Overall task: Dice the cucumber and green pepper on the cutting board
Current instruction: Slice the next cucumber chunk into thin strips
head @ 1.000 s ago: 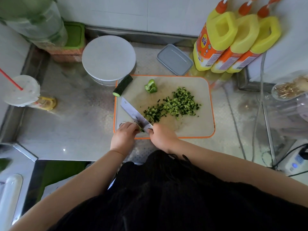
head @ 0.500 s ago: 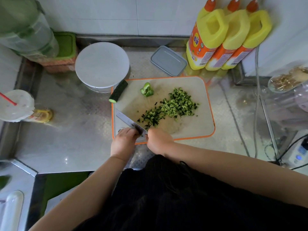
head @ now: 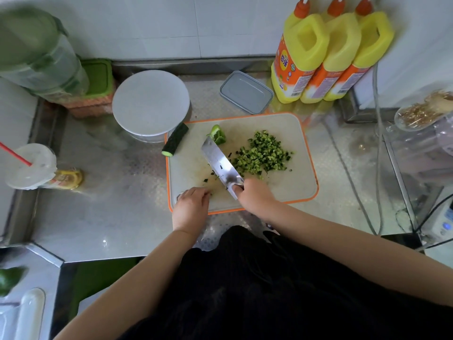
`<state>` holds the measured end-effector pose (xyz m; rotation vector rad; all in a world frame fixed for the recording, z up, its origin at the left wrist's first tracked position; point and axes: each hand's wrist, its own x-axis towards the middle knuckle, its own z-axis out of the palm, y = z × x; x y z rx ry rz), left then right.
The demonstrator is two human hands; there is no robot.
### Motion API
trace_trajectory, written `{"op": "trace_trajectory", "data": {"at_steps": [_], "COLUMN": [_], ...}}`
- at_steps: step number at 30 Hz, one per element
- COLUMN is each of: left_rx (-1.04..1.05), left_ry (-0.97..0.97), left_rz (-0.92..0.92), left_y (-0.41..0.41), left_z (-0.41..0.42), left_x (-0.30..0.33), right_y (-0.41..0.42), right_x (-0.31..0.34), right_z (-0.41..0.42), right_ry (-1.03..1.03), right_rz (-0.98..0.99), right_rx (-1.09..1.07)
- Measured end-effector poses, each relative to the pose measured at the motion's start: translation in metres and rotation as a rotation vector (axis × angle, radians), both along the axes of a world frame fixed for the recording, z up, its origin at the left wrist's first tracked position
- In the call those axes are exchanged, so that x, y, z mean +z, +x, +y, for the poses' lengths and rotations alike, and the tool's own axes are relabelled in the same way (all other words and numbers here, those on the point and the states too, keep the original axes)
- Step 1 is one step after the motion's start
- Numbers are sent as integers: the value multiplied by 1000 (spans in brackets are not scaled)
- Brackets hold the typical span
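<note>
- Head view: the right hand (head: 256,196) is wrapped tight around the handle of the knife (head: 221,165). One finger lies along the side of the blade, probably to keep it steady.
- The blade points up and away from that hand. Its flat side faces the camera, and small green bits stick to it.
- Just past the blade, on its right, is the pile of diced cucumber (head: 262,155). It looks like the knife is being used to push the little pieces together so they do not spread out.
- The left hand (head: 193,203) rests on the near left corner of the cutting board (head: 301,185), beside the knife hand. Its fingers are curled loosely. I cannot tell if it holds anything. It may be keeping the board from sliding.
- Past the knife tip is the green pepper piece (head: 217,135), not cut up yet.
- Further left from the tip, the cucumber end (head: 175,143) lies half off the far left edge of the board, out of the way of the knife.
- I think the cucumber is mostly done. The pepper and that last cucumber end are left to dice.
</note>
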<state>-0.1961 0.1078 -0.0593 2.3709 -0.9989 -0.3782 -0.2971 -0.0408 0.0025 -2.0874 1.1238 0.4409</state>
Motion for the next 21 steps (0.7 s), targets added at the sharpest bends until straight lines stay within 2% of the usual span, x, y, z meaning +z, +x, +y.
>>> {"op": "trace_trajectory", "data": {"at_steps": [2,4,6,8,11,17,21], "left_rx": [-90,-244,-391,-455,-469,-462,-512], "left_ry": [-61,-35,24,120,231,211,291], "left_rz": [-165,-352,-448,-500,-540,-565,-605], "left_y": [-3,-5,-4,-2,2,3,7], "left_z": [-4,-8,-11,-11,-3,-37,-45], "left_x": [4,6,7,5,0,33,30], "right_y": [-1,1,3,2,-5,-18,-23], "right_x": [-1,3,9,13,20,25,24], "right_z": [2,3,1,-1,-10,-15,-16], "right_ry": [43,100,192,276,291,225,260], "right_rz": [-48,-92,-147,-179,-202,-198,-269], "right_rx": [-34,-92,-206,-298,-373,-229,-343]}}
